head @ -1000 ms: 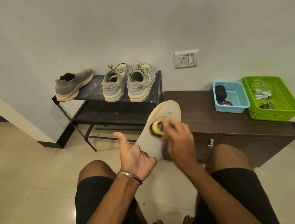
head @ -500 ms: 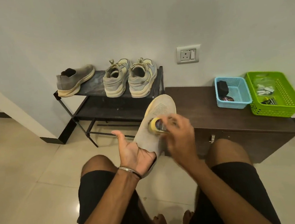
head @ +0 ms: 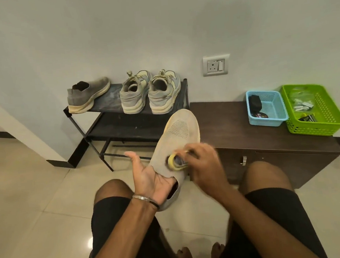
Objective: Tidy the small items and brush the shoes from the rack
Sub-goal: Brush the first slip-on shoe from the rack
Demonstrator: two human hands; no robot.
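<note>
You're mid-brushing: your left hand (head: 151,176) is tucked inside the grey knit slip-on shoe (head: 176,146), propping it over your lap, while your right hand (head: 203,165) grips the small yellow-rimmed brush (head: 176,162) against its upper. Next, work toward the toe.

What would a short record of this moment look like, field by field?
left hand: fingers tucked inside a grey shoe, holding it up
right hand: rubbing a yellow brush on the shoe's top
rack: one grey shoe, one pair of sneakers
cabinet: blue basket, green basket
</note>
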